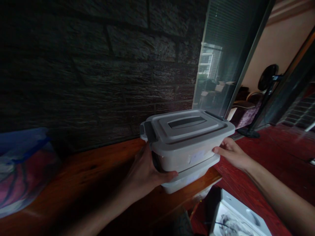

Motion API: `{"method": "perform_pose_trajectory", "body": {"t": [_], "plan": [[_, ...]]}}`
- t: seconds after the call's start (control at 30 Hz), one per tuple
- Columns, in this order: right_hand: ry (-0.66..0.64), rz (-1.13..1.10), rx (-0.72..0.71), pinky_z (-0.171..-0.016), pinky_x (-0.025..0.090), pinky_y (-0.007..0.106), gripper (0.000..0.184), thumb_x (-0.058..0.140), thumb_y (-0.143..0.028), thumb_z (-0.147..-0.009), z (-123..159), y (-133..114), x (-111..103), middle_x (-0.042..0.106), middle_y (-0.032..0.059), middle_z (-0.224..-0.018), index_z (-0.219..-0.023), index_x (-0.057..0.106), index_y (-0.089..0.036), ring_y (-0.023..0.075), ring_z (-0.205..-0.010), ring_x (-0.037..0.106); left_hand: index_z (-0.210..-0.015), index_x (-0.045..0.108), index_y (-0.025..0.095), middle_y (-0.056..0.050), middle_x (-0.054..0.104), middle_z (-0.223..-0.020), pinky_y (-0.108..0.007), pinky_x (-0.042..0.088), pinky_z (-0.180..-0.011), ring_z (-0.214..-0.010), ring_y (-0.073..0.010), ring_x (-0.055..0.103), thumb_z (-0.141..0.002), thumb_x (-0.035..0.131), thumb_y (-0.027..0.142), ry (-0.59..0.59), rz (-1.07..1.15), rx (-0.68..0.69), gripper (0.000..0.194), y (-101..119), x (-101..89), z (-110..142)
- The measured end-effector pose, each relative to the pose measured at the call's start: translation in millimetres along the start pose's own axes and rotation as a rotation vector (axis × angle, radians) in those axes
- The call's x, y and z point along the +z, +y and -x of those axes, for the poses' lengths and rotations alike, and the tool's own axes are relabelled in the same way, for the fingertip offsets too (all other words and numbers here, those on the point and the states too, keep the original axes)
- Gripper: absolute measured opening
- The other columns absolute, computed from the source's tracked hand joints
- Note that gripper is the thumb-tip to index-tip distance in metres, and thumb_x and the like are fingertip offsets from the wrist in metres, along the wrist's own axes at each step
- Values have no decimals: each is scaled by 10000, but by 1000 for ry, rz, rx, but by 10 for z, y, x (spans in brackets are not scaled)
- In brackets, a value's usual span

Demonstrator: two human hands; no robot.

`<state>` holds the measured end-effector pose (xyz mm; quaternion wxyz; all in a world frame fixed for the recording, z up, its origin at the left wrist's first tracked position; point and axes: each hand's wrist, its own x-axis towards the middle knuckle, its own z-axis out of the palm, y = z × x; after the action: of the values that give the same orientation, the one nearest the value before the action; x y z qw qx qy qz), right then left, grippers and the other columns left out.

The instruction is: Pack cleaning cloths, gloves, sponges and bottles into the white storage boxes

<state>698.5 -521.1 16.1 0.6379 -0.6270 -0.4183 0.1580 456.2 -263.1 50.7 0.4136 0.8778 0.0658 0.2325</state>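
Note:
A white plastic storage box [187, 137] with a grey lid, a dark handle and dark side latches sits on top of a second white box [189, 178], near the right end of a wooden counter [98, 170]. My left hand [145, 170] grips the left end of the stack, thumb pressed along the lower front edge. My right hand [231, 152] holds the right end, fingers curled behind the box and thumb on its front corner. Both forearms reach in from below.
A dark stone-block wall [98, 65] rises behind the counter. A bag with blue and red cloth [22, 170] lies at the far left. A glass door frame [221, 65], a standing fan [267, 82], red floor [270, 154] and a white bin [236, 216] are to the right.

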Motion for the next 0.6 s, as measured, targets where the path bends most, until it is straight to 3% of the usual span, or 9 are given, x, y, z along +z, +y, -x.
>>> {"method": "perform_pose_trajectory", "body": {"t": [0.27, 0.43, 0.53, 0.6], "plan": [[20, -58, 27, -888, 580, 410, 418, 833, -437, -779, 29, -12, 53, 771, 69, -1093, -1115, 682, -240, 281, -1029, 714, -1498, 369, 239, -160, 535, -1494, -538, 385, -1141, -1360, -402, 504, -625, 923, 448, -3, 111, 45, 1055, 79, -1, -1], [66, -76, -19, -957, 538, 406, 513, 848, -415, -751, 139, -129, 34, 721, 72, -1201, -1205, 656, -271, 276, -1082, 683, -1535, 378, 243, -158, 502, -1529, -544, 268, -1227, -1451, -384, 406, -655, 920, 407, -96, 172, 55, 1047, -5, -179, 106], [257, -64, -98, -979, 507, 394, 451, 745, -399, -831, 245, -161, -50, 690, 48, -1204, -1262, 646, -306, 262, -1104, 647, -1548, 373, 300, -117, 429, -1597, -539, 209, -1253, -1492, -364, 347, -691, 891, 433, -96, 66, -36, 1010, -253, -432, 199], [455, -44, -178, -950, 502, 369, 285, 678, -367, -857, 352, -157, -82, 685, 33, -1100, -1136, 711, -313, 250, -1050, 633, -1524, 411, 296, -116, 447, -1586, -531, 285, -1220, -1464, -352, 401, -783, 804, 475, -70, 62, -140, 857, -449, -606, 235]]}}
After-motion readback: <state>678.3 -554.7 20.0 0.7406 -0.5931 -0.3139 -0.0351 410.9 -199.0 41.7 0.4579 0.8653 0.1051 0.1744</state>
